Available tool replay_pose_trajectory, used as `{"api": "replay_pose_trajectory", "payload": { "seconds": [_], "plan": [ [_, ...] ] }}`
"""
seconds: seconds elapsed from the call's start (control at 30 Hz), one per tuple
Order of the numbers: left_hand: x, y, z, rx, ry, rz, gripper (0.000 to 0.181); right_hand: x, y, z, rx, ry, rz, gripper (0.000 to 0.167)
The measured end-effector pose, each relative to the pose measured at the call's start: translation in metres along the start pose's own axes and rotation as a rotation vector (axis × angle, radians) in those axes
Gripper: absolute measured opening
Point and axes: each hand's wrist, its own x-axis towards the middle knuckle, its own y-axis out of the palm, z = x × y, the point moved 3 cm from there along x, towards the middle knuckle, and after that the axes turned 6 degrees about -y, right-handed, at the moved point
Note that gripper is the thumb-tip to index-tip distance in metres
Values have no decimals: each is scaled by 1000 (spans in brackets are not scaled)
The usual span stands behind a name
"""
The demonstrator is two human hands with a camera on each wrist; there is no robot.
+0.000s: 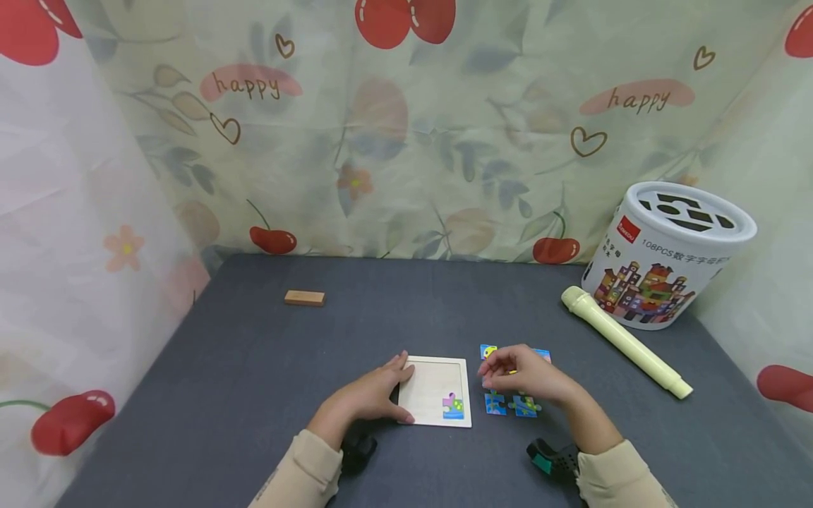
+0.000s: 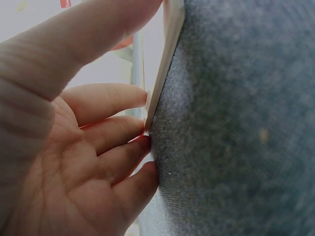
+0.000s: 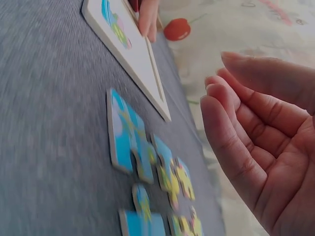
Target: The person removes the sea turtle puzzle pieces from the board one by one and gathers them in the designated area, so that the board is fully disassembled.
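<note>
A square wooden puzzle tray lies on the table, with a joined, colourful puzzle piece or pieces in its near right corner. My left hand rests along the tray's left side, thumb by the near corner and fingers towards the far one. In the left wrist view, fingertips touch the tray's pale edge. My right hand hovers over loose puzzle pieces right of the tray, partly hiding them. Its fingers are loosely bent, with nothing visible between thumb and fingertips in the right wrist view.
A small wooden block lies at the back left. At the right, a pale yellow tube-like stick lies before a large white block bucket. Patterned cloth hangs behind the dark table.
</note>
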Motion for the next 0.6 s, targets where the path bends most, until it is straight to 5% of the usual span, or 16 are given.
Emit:
{"api": "replay_pose_trajectory", "payload": {
  "seconds": [0.6],
  "plan": [
    [0, -1, 0, -1, 3, 3, 86, 38, 30, 14, 87, -15, 184, 29]
  ]
}}
